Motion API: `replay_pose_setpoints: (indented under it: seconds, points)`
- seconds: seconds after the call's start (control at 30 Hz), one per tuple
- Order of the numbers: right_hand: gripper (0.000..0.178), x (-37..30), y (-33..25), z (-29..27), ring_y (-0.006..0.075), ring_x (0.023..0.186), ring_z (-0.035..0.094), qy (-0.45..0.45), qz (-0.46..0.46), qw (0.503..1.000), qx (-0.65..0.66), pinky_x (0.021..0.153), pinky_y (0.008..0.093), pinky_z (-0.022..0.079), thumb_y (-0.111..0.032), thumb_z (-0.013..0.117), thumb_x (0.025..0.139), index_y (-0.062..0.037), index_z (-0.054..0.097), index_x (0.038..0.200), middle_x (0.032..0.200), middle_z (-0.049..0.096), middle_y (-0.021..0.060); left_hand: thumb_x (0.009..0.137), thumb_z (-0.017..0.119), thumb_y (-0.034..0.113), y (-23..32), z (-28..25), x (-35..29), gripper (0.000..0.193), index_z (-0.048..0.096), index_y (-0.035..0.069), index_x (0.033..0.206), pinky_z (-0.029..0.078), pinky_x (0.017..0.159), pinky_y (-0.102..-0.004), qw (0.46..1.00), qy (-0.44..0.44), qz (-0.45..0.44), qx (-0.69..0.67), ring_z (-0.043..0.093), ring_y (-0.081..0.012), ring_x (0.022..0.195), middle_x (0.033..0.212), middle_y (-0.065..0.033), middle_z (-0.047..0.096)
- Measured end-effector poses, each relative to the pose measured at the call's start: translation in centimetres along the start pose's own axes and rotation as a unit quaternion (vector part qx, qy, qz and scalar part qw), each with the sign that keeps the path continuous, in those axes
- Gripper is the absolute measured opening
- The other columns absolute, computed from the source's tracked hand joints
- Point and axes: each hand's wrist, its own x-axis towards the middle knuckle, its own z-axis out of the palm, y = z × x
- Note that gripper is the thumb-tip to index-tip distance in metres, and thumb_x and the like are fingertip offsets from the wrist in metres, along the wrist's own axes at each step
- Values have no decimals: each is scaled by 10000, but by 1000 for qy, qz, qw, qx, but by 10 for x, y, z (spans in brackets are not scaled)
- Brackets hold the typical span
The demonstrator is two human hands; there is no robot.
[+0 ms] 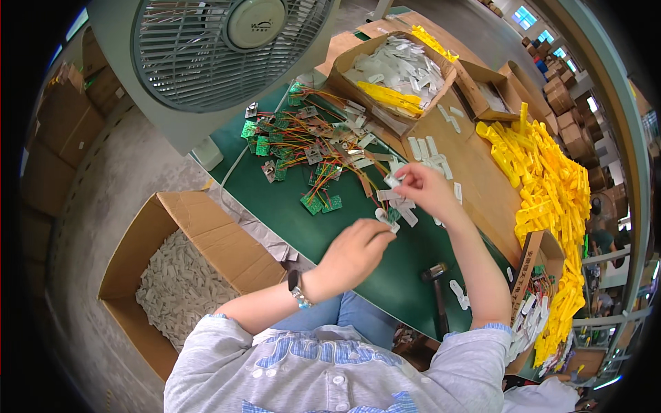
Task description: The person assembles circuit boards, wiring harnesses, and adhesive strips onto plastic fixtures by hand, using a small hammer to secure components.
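My right hand [425, 188] pinches a small white plastic piece [392, 180] between thumb and fingers above the green-topped table. Lower and to the left, my left hand [354, 252] has its fingers closed at a white plastic casing [387, 219] with a bit of green board beside it. Loose white pieces [407, 213] lie between and just beyond the hands. Farther off spreads a tangle of green circuit boards [311, 202] with red and yellow wires. A hammer [436, 274] rests on the table to the right of my left hand.
A grey fan [227, 55] stands at the far left. Yellow plastic strips [544, 186] are heaped on the right. One carton [385, 113] of white pieces sits at the back; another carton [220, 241] of them stands on the floor at left. A small box [527, 275] is near my right elbow.
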Motion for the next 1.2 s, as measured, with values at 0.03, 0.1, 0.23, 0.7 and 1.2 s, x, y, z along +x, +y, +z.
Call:
replay_pose_setpoints:
  seconds: [0.03, 0.1, 0.23, 0.7, 1.2]
  points:
    - [259, -10, 4, 5, 88, 683, 579, -21, 8, 1000, 10, 645, 264, 482, -128, 754, 824, -24, 652, 1038, 749, 643, 7, 721, 692, -61, -3, -7, 10, 343, 630, 14, 1050, 516, 835, -401, 998, 54, 27, 23, 598, -318, 957, 1074, -120, 600]
    - [251, -30, -7, 17, 102, 672, 583, -17, 10, 999, -49, 645, 272, 483, -123, 752, 825, -22, 646, 1029, 734, 633, 21, 743, 698, -8, -13, -22, 30, 358, 623, 28, 1091, 500, 890, -405, 994, 47, 28, 95, 587, -316, 1059, 1126, -113, 608]
    - [272, -48, -5, 26, 141, 685, 600, -20, -22, 998, -61, 657, 294, 489, -115, 764, 803, -11, 650, 1027, 736, 636, 49, 825, 639, 127, -41, -25, 56, 298, 617, 69, 1116, 400, 1048, -432, 961, -70, 121, 237, 555, -261, 1184, 1160, -74, 634]
    - [185, 2, 96, -35, 291, 1007, 614, 257, -137, 910, -294, 882, 389, 493, -69, 631, 834, -61, 729, 991, 967, 681, 103, 936, 634, 86, -72, -54, 131, 106, 658, 4, 999, 497, 781, -289, 988, -81, -100, -84, 621, -148, 841, 918, -44, 670]
    - [163, 112, 48, 32, 282, 955, 658, 204, -193, 861, -423, 822, 405, 552, -84, 543, 865, -59, 695, 919, 999, 700, 106, 1012, 568, 162, -11, -111, 210, 206, 570, -6, 1132, 508, 962, -326, 855, 282, -52, -433, 593, -147, 977, 1065, -59, 611]
